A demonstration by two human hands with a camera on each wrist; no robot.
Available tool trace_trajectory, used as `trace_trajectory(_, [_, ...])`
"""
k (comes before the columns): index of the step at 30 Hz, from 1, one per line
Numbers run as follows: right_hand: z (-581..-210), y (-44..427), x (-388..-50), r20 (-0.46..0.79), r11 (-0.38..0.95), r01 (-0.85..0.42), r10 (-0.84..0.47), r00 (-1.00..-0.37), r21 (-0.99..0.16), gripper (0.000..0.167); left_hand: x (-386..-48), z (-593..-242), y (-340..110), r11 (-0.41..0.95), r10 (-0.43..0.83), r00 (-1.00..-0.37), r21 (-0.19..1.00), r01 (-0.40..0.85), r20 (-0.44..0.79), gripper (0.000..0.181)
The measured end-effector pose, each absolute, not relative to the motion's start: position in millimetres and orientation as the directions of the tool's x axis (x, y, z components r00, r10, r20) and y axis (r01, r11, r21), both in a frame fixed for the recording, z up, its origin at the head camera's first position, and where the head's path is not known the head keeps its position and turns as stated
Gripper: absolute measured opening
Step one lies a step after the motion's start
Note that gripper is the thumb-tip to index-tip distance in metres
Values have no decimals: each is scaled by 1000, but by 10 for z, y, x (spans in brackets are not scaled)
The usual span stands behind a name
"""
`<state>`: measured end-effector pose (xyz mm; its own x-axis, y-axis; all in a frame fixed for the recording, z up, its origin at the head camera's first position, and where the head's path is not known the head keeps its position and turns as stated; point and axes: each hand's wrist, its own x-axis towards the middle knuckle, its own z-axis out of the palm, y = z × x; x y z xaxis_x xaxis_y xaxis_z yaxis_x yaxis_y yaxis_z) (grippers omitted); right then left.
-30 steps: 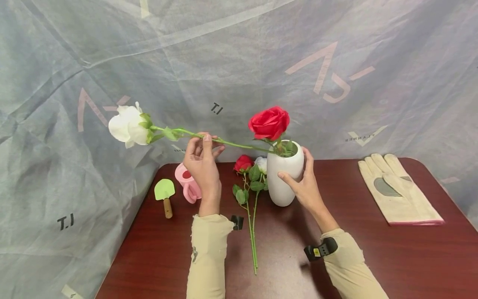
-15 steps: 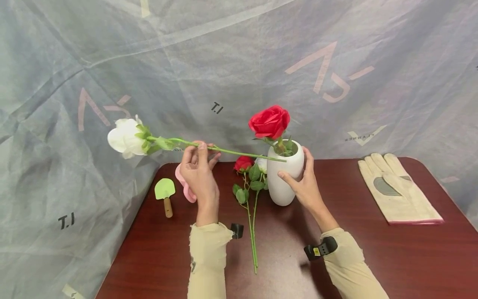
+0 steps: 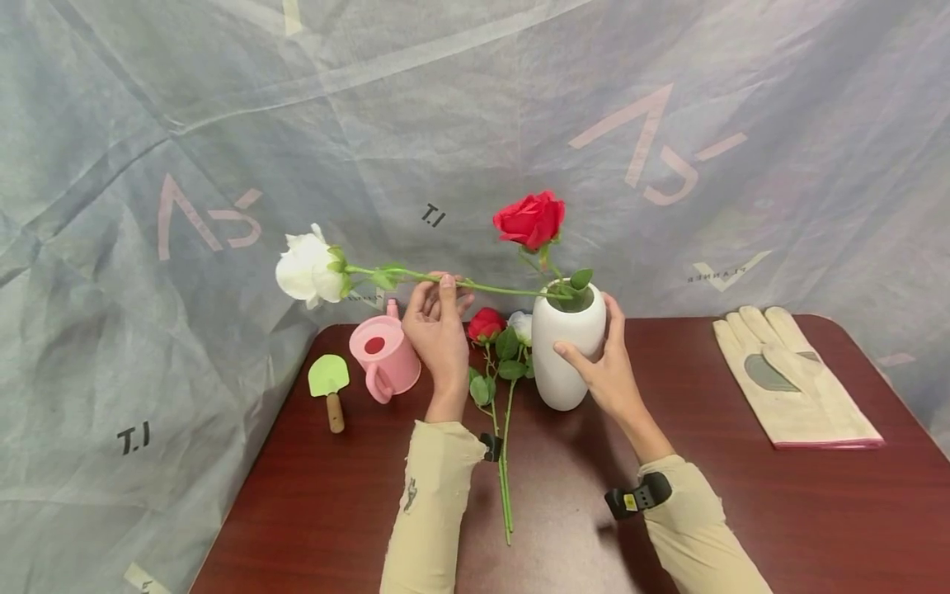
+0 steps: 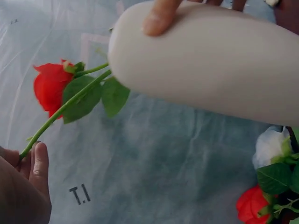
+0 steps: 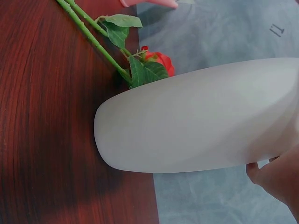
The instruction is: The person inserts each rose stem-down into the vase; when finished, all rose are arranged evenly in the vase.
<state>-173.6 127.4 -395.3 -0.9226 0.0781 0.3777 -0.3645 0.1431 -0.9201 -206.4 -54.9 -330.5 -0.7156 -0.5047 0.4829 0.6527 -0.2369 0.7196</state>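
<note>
So it looks like you're at the threading-in step: your left hand (image 3: 439,342) has the white rose (image 3: 308,268) pinched partway along its stem, thumb against fingers, with the bloom sticking out to your left and the stem lying almost level. Its cut end is right at the mouth of the white vase (image 3: 560,359), but I honestly can't tell if it's past the rim or just resting over it. Your right hand (image 3: 612,375) is curled round the vase's side, thumb on the front, and the vase stands pretty much upright above the desk (image 3: 564,487); can't tell if its base is touching. One red rose (image 3: 529,221) is already in there, leaning left, so room is a bit tight. I'd say the next move calls for swinging that white bloom up so the stem points down into the mouth, then sliding it in past the red rose's leaves. Hold the vase steady while you do it, since a sideways push could tip it.
</note>
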Motion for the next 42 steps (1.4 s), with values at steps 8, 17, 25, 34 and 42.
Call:
trace_trajectory(8, [-3949,1262,-1727,361,145,-348,79,-929,-926,87,-2061,-3340,-413,-143,-423,-733,759,635,533,17])
trace_trajectory(17, [-3942,1261,-1716,365,163,-349,79,-928,-923,88,-2001,-3339,-226,128,-180,-785,805,579,593,16])
trace_trajectory(25, [-3950,1271,-1722,363,168,-347,76,-929,-923,86,-1986,-3311,-56,321,-19,-728,694,644,685,14])
trace_trajectory(34, [-3967,1286,-1729,377,154,-366,52,-925,-918,85,-2039,-3266,141,629,44,-810,614,477,585,18])
trace_trajectory(42, [-3967,1306,-1724,405,112,-403,-7,-915,-908,84,-1558,-2940,175,894,272,-840,200,401,469,27])
